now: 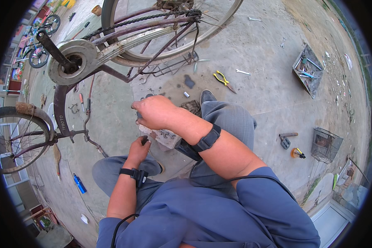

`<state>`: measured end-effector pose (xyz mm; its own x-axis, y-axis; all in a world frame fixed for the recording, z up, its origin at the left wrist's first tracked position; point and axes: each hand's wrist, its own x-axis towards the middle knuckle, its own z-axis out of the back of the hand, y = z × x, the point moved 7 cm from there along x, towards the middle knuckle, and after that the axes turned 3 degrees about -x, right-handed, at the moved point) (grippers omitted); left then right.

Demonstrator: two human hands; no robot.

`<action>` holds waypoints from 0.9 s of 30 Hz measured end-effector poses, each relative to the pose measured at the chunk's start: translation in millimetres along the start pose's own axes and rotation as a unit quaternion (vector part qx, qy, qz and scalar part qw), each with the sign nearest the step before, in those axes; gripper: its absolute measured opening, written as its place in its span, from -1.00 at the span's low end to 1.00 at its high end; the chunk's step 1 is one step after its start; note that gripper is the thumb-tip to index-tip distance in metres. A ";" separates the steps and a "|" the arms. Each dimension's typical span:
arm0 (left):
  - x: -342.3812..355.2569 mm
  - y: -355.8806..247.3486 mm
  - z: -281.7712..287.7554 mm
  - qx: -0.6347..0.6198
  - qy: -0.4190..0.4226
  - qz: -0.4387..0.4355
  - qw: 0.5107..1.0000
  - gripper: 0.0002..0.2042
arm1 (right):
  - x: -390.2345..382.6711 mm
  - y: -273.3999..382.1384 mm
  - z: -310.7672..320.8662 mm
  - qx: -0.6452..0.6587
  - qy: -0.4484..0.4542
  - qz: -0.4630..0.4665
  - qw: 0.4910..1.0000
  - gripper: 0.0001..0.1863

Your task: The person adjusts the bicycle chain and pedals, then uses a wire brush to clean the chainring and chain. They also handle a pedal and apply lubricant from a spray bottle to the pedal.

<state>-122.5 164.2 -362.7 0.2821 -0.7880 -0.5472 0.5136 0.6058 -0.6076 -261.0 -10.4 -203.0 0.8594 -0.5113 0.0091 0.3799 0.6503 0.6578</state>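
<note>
My right hand [155,112] reaches out to the left with its fingers curled in a pinch; a small dark grey thing [139,116] shows at the fingertips, too small to name. Just below it, my left hand [139,151] is closed with thumb and forefinger together on a small black piece [144,141] whose kind I cannot make out. Beneath my right hand is a pale block [166,139] with metal parts on top, partly hidden by the wrist. Ahead of both hands stands an upside-down bicycle [61,107] with a purple frame, its crank arm [56,51] sticking up.
Yellow-handled pliers [223,80], a wrench [243,72], a screwdriver [82,101] and a blue bottle [79,183] lie on the concrete. To the right are a metal tool tray [298,70], a wire basket [327,145] and a loose pedal [284,143].
</note>
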 end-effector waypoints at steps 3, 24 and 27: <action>-0.4 -0.4 0.4 0.002 0.002 -0.001 1.000 -0.54 | 0.0 -0.3 -0.6 -0.001 0.003 0.000 1.000 -0.56; 0.7 0.8 -8.1 -0.011 0.007 -0.004 1.000 -0.53 | 0.4 -1.2 -0.2 0.006 0.004 -0.007 1.000 -0.56; 0.5 0.6 -8.9 -0.012 0.008 -0.004 1.000 -0.54 | 0.7 -1.3 -0.5 0.002 -0.001 -0.006 1.000 -0.57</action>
<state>-129.3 165.1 -368.5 0.2652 -0.7905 -0.5521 0.4957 0.6029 -0.6252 -260.8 -11.4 -204.2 0.8544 -0.5196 0.0022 0.3889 0.6423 0.6605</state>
